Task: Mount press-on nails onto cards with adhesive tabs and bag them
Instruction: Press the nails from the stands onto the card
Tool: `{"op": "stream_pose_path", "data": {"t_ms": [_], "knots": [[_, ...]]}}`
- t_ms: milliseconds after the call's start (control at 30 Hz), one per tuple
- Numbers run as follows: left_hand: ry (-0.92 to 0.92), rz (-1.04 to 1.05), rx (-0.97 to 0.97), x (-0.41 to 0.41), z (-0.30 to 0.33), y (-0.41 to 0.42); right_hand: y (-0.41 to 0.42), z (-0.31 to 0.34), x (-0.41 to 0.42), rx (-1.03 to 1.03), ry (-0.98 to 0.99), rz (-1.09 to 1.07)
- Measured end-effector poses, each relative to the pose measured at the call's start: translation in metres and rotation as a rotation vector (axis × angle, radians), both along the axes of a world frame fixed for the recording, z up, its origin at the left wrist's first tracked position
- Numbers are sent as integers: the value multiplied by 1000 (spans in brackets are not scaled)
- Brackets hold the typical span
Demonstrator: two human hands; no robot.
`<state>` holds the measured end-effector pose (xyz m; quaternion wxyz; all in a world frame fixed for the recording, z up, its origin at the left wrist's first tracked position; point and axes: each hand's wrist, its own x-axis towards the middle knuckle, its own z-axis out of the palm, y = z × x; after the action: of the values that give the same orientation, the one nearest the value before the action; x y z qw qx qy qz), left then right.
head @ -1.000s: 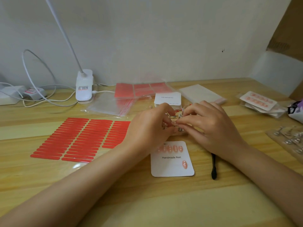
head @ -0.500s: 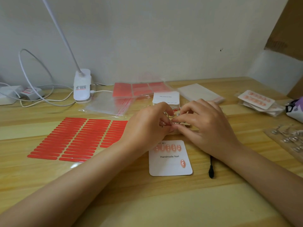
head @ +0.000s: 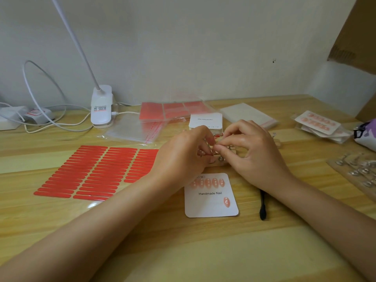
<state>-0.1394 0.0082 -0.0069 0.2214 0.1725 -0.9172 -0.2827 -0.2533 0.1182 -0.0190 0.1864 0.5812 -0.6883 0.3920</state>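
Observation:
A white "Handmade Nail" card [head: 211, 202] lies on the wooden table in front of me, with a row of pink press-on nails along its top and one nail at its lower right. Just behind it my left hand [head: 183, 155] and my right hand [head: 250, 151] meet, fingertips pinching a small nail on a thin stick [head: 218, 145] over a holder of more nails. A sheet of red adhesive tabs [head: 93, 171] lies to the left. The fingers hide most of the pinched piece.
A stack of blank cards [head: 205, 121] sits behind the hands, with clear bags [head: 134, 129] and more red tab sheets [head: 173, 110] nearby. Bagged finished cards [head: 317, 123] lie at right, a black tool [head: 262, 204] beside the card, clear nail stands [head: 358, 169] far right, a lamp base [head: 101, 106] back left.
Both hands stay together at the same spot; the fingertips shift only slightly on the small piece. The card and tabs have not moved.

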Motion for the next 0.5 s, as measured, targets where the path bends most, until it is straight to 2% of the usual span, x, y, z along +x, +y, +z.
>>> {"op": "stream_pose_path", "data": {"t_ms": [267,400,500], "knots": [[4,12,-11,0,1,1,-4,-2,4,-15,-169,-71],[-15,19,-24,1,1,1,-3,2,-1,-52,-392,-145],[-56,6,-65,1,4,1,1,5,-4,-79,-454,-152]]}}
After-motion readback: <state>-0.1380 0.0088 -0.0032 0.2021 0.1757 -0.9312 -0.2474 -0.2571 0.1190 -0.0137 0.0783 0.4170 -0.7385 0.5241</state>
